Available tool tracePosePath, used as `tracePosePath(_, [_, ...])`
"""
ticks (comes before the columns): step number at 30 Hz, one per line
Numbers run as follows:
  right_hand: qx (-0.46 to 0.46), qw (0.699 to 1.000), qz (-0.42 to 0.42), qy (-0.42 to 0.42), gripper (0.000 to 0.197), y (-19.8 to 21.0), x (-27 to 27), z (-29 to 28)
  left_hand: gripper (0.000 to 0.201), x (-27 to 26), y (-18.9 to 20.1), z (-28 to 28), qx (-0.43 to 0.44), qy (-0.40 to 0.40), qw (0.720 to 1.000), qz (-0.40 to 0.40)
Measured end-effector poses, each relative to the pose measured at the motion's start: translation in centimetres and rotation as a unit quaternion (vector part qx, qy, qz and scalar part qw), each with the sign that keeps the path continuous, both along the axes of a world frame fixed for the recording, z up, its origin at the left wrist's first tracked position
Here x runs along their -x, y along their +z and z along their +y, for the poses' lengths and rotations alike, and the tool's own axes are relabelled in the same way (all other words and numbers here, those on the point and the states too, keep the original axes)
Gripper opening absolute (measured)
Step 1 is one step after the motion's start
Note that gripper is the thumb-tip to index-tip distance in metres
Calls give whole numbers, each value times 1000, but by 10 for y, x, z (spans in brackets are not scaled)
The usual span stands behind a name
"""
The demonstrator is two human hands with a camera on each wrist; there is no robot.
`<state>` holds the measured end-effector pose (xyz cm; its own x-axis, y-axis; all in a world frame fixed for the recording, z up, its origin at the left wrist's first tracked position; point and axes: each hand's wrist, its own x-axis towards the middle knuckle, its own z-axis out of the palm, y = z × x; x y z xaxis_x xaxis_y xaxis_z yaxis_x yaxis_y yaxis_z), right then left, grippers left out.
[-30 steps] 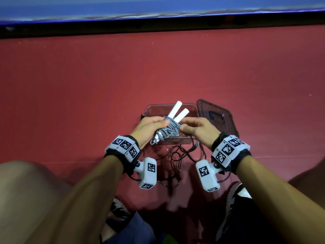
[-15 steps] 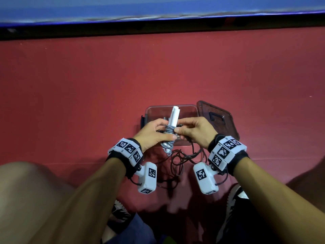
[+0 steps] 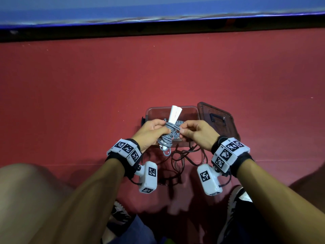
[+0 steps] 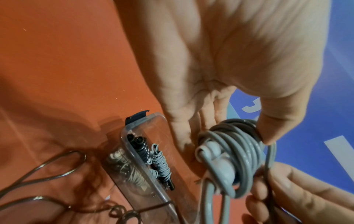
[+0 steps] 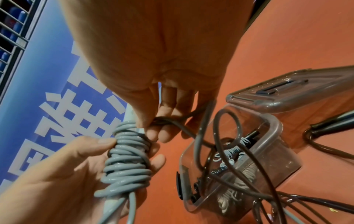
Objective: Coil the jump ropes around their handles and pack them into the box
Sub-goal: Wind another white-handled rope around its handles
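A grey jump rope point(image 3: 169, 133) is coiled round its two white handles point(image 3: 174, 113), held just above the clear plastic box point(image 3: 190, 111). My left hand point(image 3: 151, 132) grips the bundle, thumb pressing the coils point(image 4: 241, 154). My right hand point(image 3: 197, 132) pinches the top of the grey coil point(image 5: 127, 157) between thumb and fingertips, and a dark rope strand runs through its fingers. Inside the box point(image 4: 134, 153) lie several coiled ropes point(image 4: 161, 163). A loose dark rope point(image 3: 182, 157) is tangled on the floor in front of the box.
The box's lid point(image 3: 217, 118) leans at the box's right side. Red floor point(image 3: 105, 85) stretches all round; a blue banner wall point(image 3: 158, 11) runs along the far edge. My knees and shoes point(image 3: 235, 201) frame the near side. Dark rope handles point(image 5: 333, 122) lie by the lid.
The handles have swung from tilted right to nearly upright. Both hands have stayed on the bundle and shifted slightly along the coils.
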<state>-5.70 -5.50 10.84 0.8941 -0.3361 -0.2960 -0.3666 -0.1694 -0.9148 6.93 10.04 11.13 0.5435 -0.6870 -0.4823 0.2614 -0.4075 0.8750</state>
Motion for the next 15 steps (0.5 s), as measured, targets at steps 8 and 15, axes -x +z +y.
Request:
tracePosePath(8, [72,997,5,-10,13,3,-1,-2,28,0,4,1,23,-29,999,36])
tracePosePath(15, [-57,998,-3,-31,16,2,-1,2,29,1,4,0,45,-11,998,42])
